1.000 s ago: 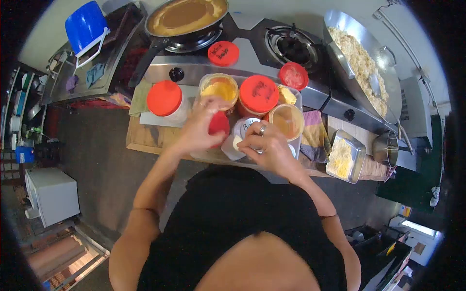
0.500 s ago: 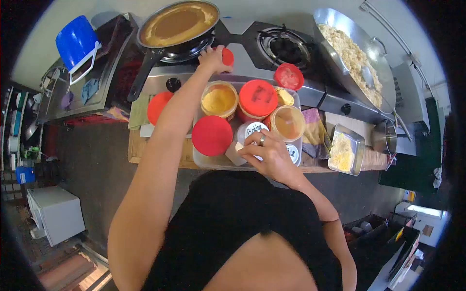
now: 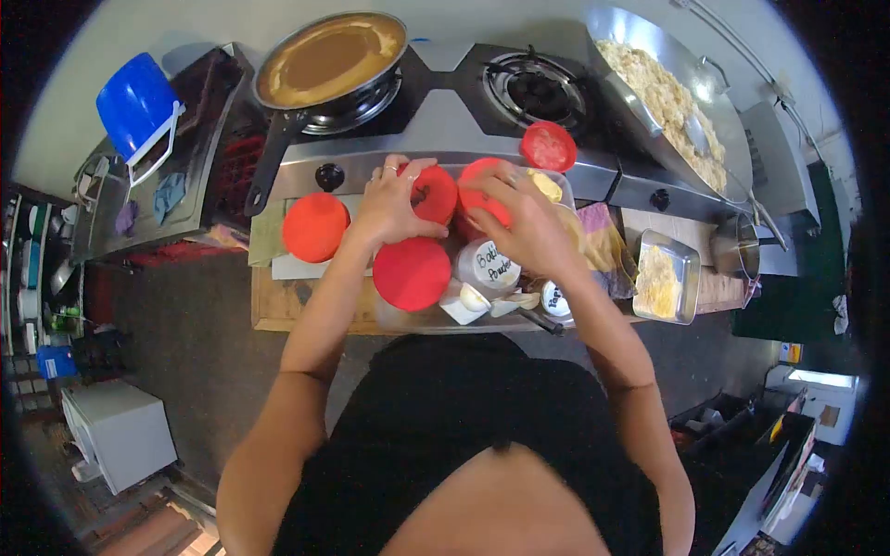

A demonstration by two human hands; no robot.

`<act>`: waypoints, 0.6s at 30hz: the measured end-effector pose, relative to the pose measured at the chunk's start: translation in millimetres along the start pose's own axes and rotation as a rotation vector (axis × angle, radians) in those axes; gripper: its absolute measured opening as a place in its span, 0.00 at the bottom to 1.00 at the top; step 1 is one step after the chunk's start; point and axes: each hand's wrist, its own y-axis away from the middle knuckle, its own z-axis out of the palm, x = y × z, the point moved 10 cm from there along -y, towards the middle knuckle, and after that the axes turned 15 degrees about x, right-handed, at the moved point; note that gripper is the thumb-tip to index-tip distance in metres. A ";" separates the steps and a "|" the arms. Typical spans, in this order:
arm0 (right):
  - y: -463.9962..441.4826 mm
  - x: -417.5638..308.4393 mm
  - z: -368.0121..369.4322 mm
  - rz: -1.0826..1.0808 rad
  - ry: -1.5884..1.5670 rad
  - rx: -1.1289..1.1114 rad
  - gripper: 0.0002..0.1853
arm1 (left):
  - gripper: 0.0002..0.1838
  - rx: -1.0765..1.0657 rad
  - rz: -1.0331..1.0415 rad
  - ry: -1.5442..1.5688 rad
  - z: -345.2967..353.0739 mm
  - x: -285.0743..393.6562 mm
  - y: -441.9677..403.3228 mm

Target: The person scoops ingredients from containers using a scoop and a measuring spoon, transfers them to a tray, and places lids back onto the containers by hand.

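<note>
My left hand (image 3: 385,208) is closed around the edge of a red lid (image 3: 434,196), which sits over the jar that held yellow powder in view earlier. Fingers of my right hand (image 3: 527,222) are curled on top of another red-lidded jar (image 3: 482,181) just to the right. In front of the hands stand a third red-lidded jar (image 3: 412,275) and a clear jar marked as baking powder (image 3: 494,264). A white measuring scoop (image 3: 474,298) lies at the front of the plastic tray (image 3: 399,320). My right hand partly hides an open jar (image 3: 572,227).
A pan of brown sauce (image 3: 334,60) stands on the left burner, its handle pointing toward me. A large wok (image 3: 732,120) of pale food is at right. A red lid (image 3: 548,146) lies by the stove edge. A metal tray (image 3: 684,278) holds yellow-white powder.
My left hand has brought the red lid from the stove onto the yellow-powder jar. My right hand has left the scoop area and moved up to the red-lidded jar.
</note>
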 end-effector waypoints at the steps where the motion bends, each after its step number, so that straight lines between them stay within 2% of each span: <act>1: -7.0 -3.5 16.8 -0.063 0.008 -0.087 0.23 | 0.60 0.017 0.011 0.067 -0.5 -0.8 2.2; 3: -20.1 -10.6 52.9 -0.196 0.022 -0.258 0.31 | 0.67 0.058 0.033 0.196 -3.8 -5.6 4.9; 6: -31.5 -14.4 106.6 -0.226 -0.167 -0.562 0.44 | 0.70 -0.010 0.055 0.775 -0.7 -18.6 8.5; 9: -37.5 -12.4 124.3 -0.360 0.125 -0.761 0.53 | 0.65 -0.069 -0.210 0.895 -5.0 -25.6 27.0; 12: -32.5 -23.9 135.1 -0.502 0.215 -0.843 0.54 | 0.60 0.061 -0.399 1.198 3.5 -44.4 48.4; 15: -27.0 -9.0 149.3 -0.384 0.240 -0.938 0.50 | 0.58 0.185 -0.449 1.113 2.6 -47.6 71.9; 18: -36.1 38.7 160.5 -0.036 0.456 -0.836 0.46 | 0.57 0.243 -0.339 1.027 -0.1 -36.5 77.4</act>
